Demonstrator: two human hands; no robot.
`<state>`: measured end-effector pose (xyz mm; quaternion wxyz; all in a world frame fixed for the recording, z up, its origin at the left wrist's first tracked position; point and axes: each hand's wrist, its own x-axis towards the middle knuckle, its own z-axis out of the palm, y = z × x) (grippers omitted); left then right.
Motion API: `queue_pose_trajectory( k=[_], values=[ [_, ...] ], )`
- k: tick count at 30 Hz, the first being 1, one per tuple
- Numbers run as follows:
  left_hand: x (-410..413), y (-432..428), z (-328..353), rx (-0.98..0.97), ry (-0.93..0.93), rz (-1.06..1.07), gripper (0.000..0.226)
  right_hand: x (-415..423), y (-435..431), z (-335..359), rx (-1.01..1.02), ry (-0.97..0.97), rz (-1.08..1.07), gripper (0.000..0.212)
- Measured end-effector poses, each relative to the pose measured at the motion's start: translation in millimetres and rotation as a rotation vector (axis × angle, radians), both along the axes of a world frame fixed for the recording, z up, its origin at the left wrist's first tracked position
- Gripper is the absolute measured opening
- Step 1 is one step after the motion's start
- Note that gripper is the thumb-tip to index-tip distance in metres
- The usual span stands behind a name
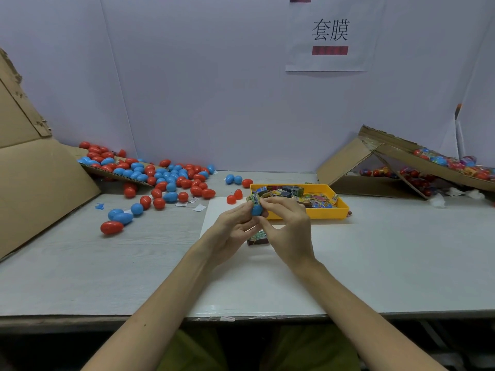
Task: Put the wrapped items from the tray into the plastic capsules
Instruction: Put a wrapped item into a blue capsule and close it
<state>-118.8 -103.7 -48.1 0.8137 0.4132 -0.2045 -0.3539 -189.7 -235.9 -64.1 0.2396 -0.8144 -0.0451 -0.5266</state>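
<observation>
Grey worktop (107,263), white wall (214,76) behind; beside the yellow tray (308,213), left hand (233,224) grips a blue capsule (256,210) upright; right hand (289,231) fingers (268,202) pinch a wrapped item (254,200) directly on top of it.

My table (107,277) is a pale grey wood-grain top with a white sheet (254,290) laid flat at my edge and a yellow tray (308,214) sitting at the sheet's far side. To my left, red and blue capsules (171,183) lie scattered loose beside a leaning cardboard flap (40,183), with a few paper slips (199,208) among them. To my right a tipped cardboard box (348,167) rests on the top, and on the sheet lies what looks like a small wrapped packet (258,238).
</observation>
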Motion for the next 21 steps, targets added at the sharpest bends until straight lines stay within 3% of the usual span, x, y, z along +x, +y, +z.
queue_pose_trajectory(
  k=[5,13,21],
  values=[
    [2.9,-2.3,-3.4,0.032,-0.033,0.0,0.02,-0.2,-1.7,-1.2,-0.029,-0.019,-0.038,0.04],
    [2.0,-2.2,-3.9,0.032,-0.046,-0.014,0.037,0.1,-3.3,-0.5,-0.014,-0.08,-0.024,0.026],
    [3.0,-0.4,-2.9,-0.013,0.013,-0.033,0.038,-2.0,2.2,2.5,0.049,0.017,-0.009,0.043]
  ],
)
